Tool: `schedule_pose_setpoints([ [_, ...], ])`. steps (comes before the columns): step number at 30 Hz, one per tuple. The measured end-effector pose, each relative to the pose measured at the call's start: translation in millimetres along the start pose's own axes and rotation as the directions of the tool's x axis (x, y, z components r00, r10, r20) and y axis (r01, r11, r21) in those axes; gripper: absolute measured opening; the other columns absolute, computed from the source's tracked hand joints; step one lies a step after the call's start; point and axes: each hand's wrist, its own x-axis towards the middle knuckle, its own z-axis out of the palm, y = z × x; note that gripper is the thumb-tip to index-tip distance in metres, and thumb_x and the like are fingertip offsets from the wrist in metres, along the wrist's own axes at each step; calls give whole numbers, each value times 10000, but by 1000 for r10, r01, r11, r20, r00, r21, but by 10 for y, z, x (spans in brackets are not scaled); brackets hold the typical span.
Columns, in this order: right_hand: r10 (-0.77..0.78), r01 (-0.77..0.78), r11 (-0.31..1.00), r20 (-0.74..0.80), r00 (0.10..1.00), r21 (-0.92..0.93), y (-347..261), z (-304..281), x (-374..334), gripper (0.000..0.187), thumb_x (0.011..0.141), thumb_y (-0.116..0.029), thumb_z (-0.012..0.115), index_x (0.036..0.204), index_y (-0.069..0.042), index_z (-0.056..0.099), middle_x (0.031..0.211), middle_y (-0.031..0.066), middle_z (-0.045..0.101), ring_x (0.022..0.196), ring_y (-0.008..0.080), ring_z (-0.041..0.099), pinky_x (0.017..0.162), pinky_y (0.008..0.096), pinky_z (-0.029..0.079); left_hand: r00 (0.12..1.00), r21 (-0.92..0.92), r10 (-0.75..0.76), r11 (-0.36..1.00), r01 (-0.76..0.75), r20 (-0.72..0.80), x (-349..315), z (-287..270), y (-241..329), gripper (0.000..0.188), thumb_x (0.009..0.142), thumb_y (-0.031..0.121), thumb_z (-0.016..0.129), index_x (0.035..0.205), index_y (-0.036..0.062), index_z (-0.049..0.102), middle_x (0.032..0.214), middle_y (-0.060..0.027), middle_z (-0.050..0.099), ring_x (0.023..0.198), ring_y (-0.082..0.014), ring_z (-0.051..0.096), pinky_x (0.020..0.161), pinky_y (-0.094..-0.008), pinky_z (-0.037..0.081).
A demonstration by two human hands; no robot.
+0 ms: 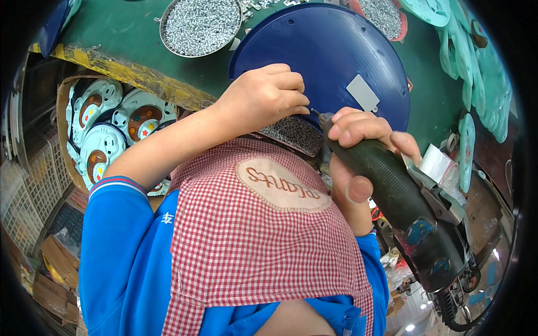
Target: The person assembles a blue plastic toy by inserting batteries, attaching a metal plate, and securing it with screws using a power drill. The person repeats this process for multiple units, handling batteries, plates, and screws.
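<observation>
While the head camera looks down, a person in a blue shirt [120,252] and a checked apron [263,252] works at a green table [129,46]. The right hand [364,143] wraps its fingers around a dark, thick-bodied screwdriver [406,204], whose cord [448,311] trails from the lower end. The tool slants up and to the left, its tip near the left hand [269,96]. That hand has its fingers curled in, close to the tip; whether they pinch anything small cannot be told.

Beyond both hands, a large blue disc [314,53] lies on the table, with a grey plate [363,93] on it. A metal bowl [162,28] of small silver pieces stands to the disc's left, a red bowl [403,25] of similar pieces at its far right. Between apron and disc sits a tray [294,148] of tiny dark pieces. Turquoise parts [465,61] are stacked at right; a carton [63,112] at left holds pale blue decorated ones.
</observation>
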Motion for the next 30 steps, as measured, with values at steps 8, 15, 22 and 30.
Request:
schedule_pose_setpoints([
  [8, 52, -32, 996, -272, 961, 79, -374, -145, -4, 946, 815, -718, 561, 1463, -112, 233, 785, 76, 569, 664, 193, 564, 678, 396, 477, 997, -177, 68, 982, -60, 37, 217, 272, 232, 166, 640, 177, 782, 735, 92, 675, 752, 11, 600, 695, -161, 594, 602, -270, 509],
  [15, -20, -30, 990, -345, 938, -138, -502, -386, -328, 911, 844, -691, 546, 1426, -80, 203, 805, 127, 582, 668, 222, 600, 658, 431, 502, 999, -259, 31, 965, -35, -20, 306, 472, 353, 172, 665, 144, 798, 789, 92, 689, 713, -10, 631, 643, -172, 618, 570, -279, 506],
  [22, 57, -84, 992, -266, 962, -91, -341, -474, -449, 886, 822, -654, 618, 1393, -90, 242, 824, 119, 599, 702, 231, 612, 686, 408, 505, 995, -274, 9, 962, 18, 96, 316, 458, 317, 269, 713, 96, 773, 955, 88, 655, 738, -33, 659, 657, -177, 646, 585, -282, 524],
  [30, 72, -33, 989, -274, 959, 144, -571, -511, -316, 927, 826, -679, 586, 1459, -85, 262, 800, 80, 571, 692, 217, 587, 691, 417, 473, 946, -261, 325, 914, -310, 14, 265, 582, 469, 226, 724, 111, 747, 917, 73, 635, 732, -27, 634, 665, -176, 649, 566, -288, 531],
])
